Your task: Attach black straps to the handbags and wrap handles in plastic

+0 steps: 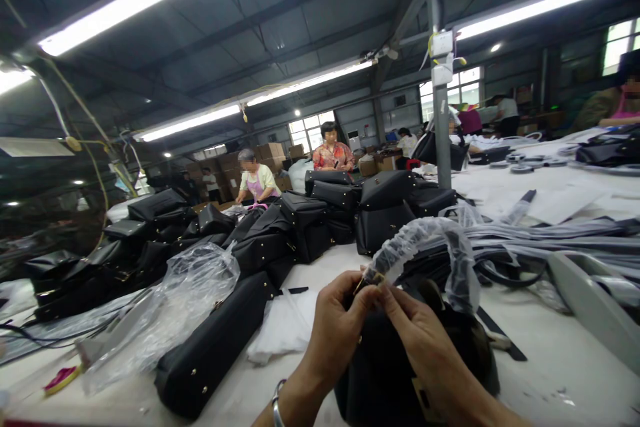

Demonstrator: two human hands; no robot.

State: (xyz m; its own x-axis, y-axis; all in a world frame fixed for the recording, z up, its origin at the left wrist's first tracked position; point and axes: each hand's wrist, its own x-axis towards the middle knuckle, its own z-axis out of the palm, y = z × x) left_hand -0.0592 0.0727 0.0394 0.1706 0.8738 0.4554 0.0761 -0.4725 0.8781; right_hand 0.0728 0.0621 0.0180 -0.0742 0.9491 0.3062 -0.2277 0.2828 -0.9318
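In front of me stands a black handbag [375, 367] with brass-coloured hardware. Its handle [427, 230] arches up, wrapped in crinkled clear plastic. My left hand [340, 310] pinches the near end of the handle, where a small gold-coloured fitting shows. Close against it, my right hand [407, 320] has its thumb and fingers pressed together at the same handle end. The fingers hide most of the fitting. A second black bag [215, 347] lies on its side to the left, its metal studs showing.
Black bags [305, 220] are heaped across the table [320, 267]. Clear plastic [185, 287] and white wrapping [283, 327] lie left of my hands. Long grey strips [540, 237] and a grey tray-like piece [590, 300] lie right. A metal post [442, 127] rises beyond; co-workers [257, 180] stand behind.
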